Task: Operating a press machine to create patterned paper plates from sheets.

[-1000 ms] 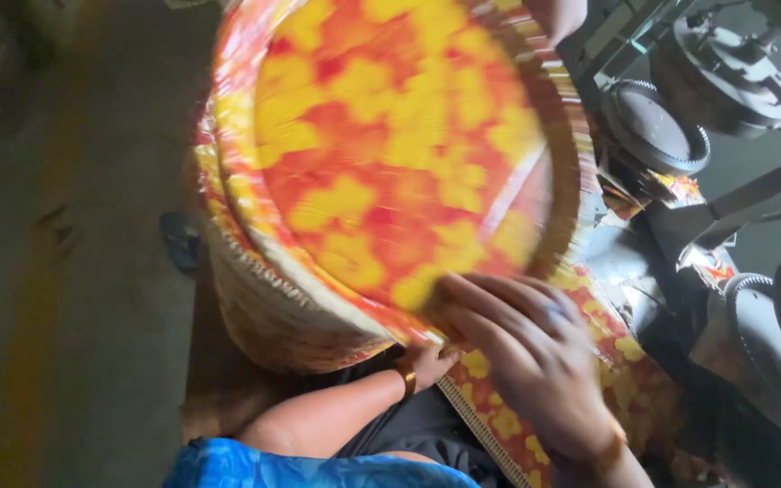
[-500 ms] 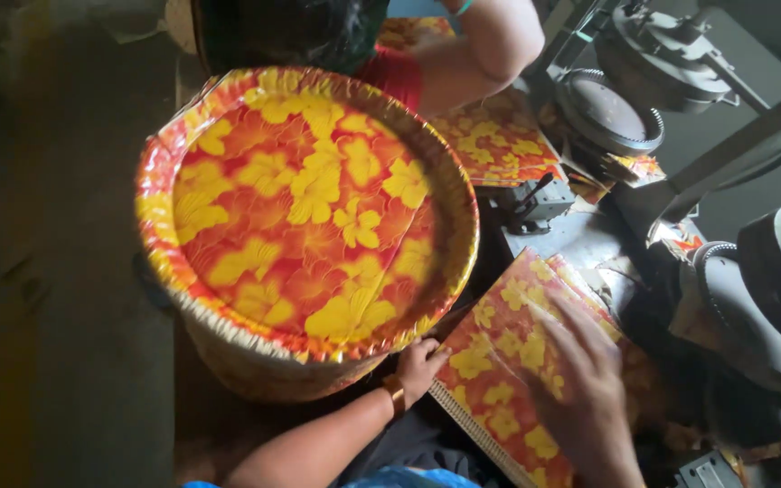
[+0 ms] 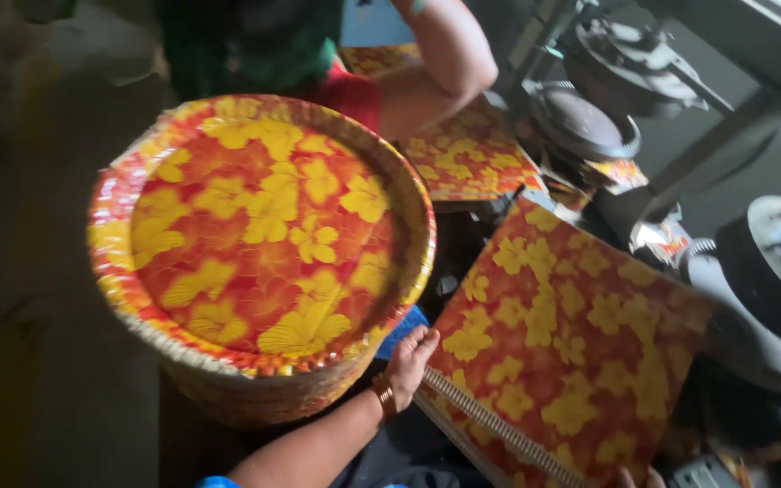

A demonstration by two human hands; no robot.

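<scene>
My left hand (image 3: 409,360) rests on the near-left edge of a stack of square floral sheets (image 3: 562,352), red-orange with yellow flowers, fingers curled loosely against the stack's corner and side; I wear a bangle at that wrist. The stack lies tilted in front of me, a little right of centre, its layered edge showing as a pale ribbed strip along the lower side. Of my right hand (image 3: 636,477) only the fingertips show at the bottom edge, touching the stack's near corner; I cannot tell how that hand is set.

Just beside my left hand, to the left, stands a tall pile of round paper plates (image 3: 259,239) in the same flowered print, the top plate facing up with its rim raised.

Beyond the sheets lies another flowered stack (image 3: 463,163), and another person's bare arm (image 3: 436,68) bends over it. To the right stand dark round press heads of a machine (image 3: 589,126), and a further one (image 3: 775,271) sits at the far right.
</scene>
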